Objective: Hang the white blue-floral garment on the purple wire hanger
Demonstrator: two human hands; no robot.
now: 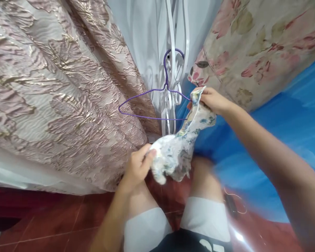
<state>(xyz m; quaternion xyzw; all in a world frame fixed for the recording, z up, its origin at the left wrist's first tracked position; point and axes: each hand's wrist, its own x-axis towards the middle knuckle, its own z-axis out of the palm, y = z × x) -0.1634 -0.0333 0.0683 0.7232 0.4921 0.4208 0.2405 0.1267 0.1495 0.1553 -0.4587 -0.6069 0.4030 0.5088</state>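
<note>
A small white garment with a blue and yellow flower print (173, 154) is stretched between my two hands. My left hand (139, 164) pinches its lower left edge, thumb on top. Higher up, my right hand (211, 99) grips the other end, where the cloth covers the right arm of a purple hanger (141, 115). The hanger's left arm is bare. Its hook is up among white metal bars, and I cannot tell if it hangs on one. Some right fingers are hidden behind the cloth.
White curved metal bars (170, 35) rise just behind the hanger. A pink and gold textured curtain (68, 87) fills the left, a floral cloth (265, 52) and blue fabric (278, 140) the right. A dark object with a thin cable (231, 204) is on the red tiled floor (57, 224).
</note>
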